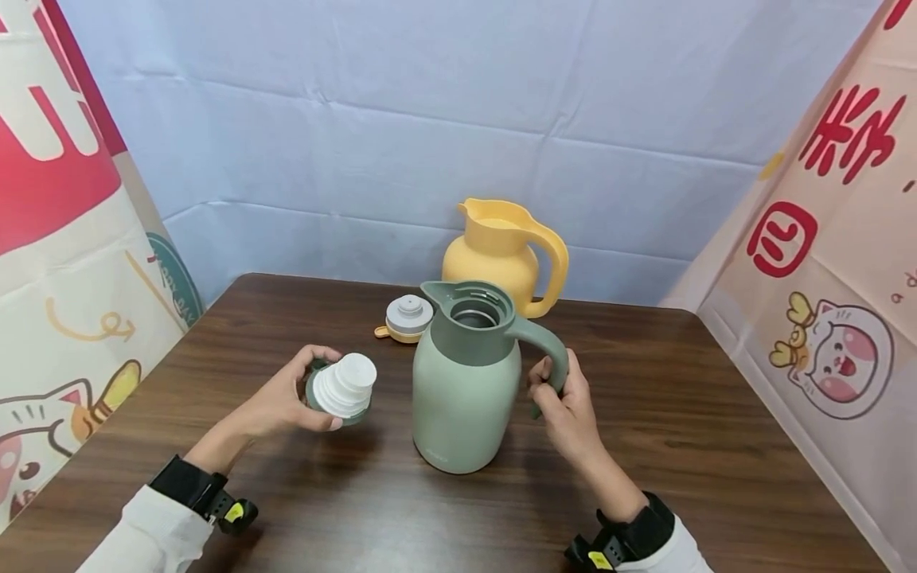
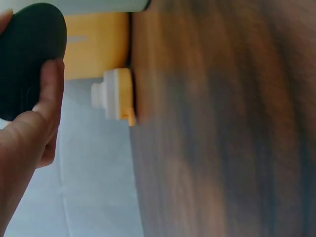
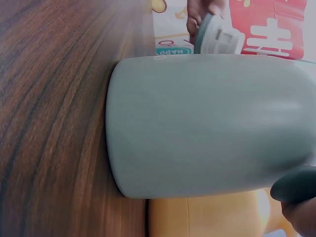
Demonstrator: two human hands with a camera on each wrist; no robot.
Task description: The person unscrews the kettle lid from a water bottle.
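Observation:
In the head view, my left hand point(image 1: 290, 395) grips a jug lid point(image 1: 345, 387) above the table, its white stepped plug tilted up and to the right. The left wrist view shows the dark green top of that lid point(image 2: 32, 59) between thumb and fingers. A green thermos jug point(image 1: 467, 390) stands upright in the middle, its mouth uncovered. My right hand point(image 1: 569, 402) holds the lower part of the jug's handle point(image 1: 548, 342). From the right wrist, the jug's pale body point(image 3: 207, 126) fills most of the view.
Behind the green jug stands a yellow jug point(image 1: 490, 255), also without a lid. A grey and yellow lid point(image 1: 408, 317) lies plug up to its left. The brown wooden table point(image 1: 688, 446) ends at a pale blue cloth point(image 1: 358, 143), with printed sheets hanging on both sides.

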